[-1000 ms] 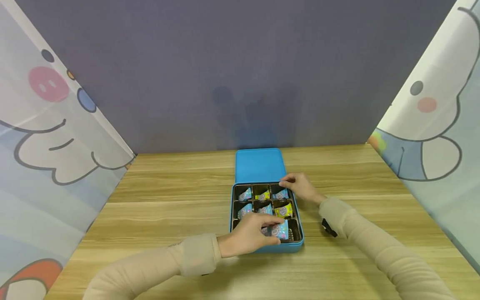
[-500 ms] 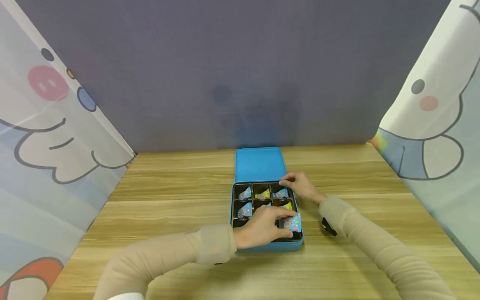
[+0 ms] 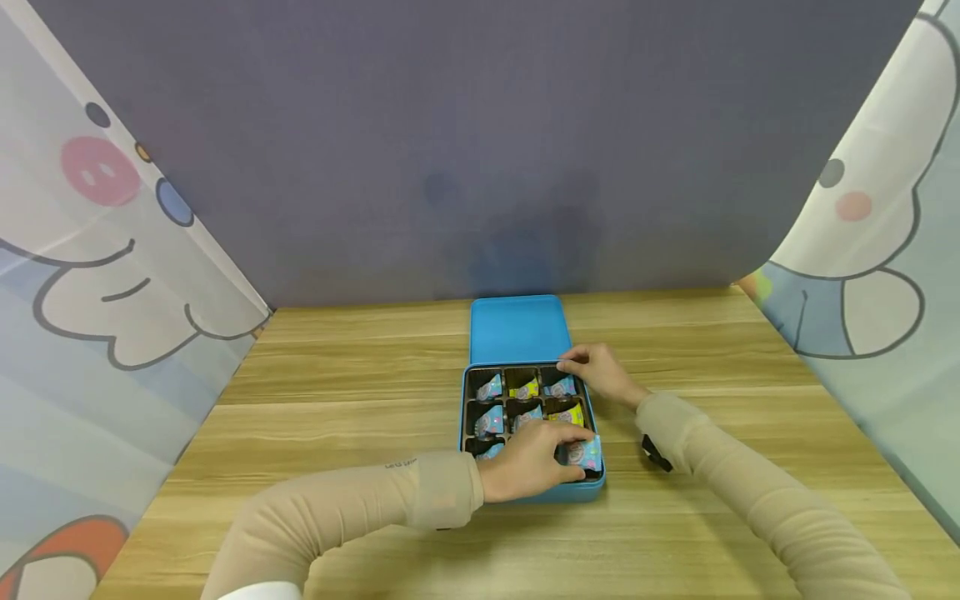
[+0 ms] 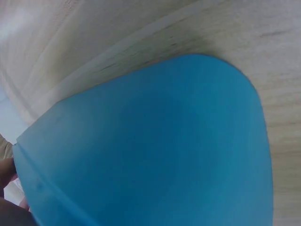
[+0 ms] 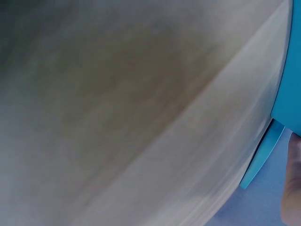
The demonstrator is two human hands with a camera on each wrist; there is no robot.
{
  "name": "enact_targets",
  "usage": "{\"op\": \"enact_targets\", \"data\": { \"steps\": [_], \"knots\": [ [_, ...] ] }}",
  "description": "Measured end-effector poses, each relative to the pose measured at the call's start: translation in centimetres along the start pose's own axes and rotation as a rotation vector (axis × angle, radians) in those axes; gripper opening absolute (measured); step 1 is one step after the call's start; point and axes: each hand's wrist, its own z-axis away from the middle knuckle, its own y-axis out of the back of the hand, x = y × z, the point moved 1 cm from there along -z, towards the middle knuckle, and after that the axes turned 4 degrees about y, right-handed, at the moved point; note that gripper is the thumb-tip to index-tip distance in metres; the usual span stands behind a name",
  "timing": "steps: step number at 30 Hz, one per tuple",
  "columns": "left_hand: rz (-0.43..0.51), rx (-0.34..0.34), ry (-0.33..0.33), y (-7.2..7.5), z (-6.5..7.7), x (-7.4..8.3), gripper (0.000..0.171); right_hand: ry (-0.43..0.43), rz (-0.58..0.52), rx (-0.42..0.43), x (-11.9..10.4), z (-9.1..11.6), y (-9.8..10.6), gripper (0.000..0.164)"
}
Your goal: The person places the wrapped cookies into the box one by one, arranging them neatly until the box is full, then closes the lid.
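A blue tin (image 3: 564,494) stands open on the table, its black insert split into several compartments. In the head view my left hand (image 3: 531,463) reaches over the near row and pinches a blue wrapped candy (image 3: 583,454) at the near right compartment. Its forearm and hand hide part of that row. At the far right corner my right hand (image 3: 603,372) grips the tin's rim with thumb and fingers. Other compartments hold blue candies (image 3: 490,421) and yellow candies (image 3: 566,414). The left wrist view is filled mostly by the tin's blue outer wall (image 4: 164,141).
The tin's lid (image 3: 520,329) lies flipped back behind it, toward the grey back panel (image 3: 480,150). Wood-grain tabletop (image 3: 337,375) extends to both sides. Cartoon-printed sheets (image 3: 862,250) flank the table at left and right.
My left hand has moved right with the blue candy, then slightly down into the near right corner of the tin. The right hand stays at the far right corner.
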Motion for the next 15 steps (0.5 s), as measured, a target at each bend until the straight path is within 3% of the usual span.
{"op": "enact_targets", "data": {
  "steps": [8, 15],
  "knots": [
    [-0.068, -0.032, 0.008, 0.09, -0.12, -0.02, 0.044, -0.017, 0.015, 0.002, 0.15, -0.13, -0.14, 0.021],
    [-0.157, -0.096, 0.026, 0.50, -0.67, 0.40, 0.046, 0.041, -0.002, 0.013, 0.00, 0.16, 0.05, 0.026]
  ]
}}
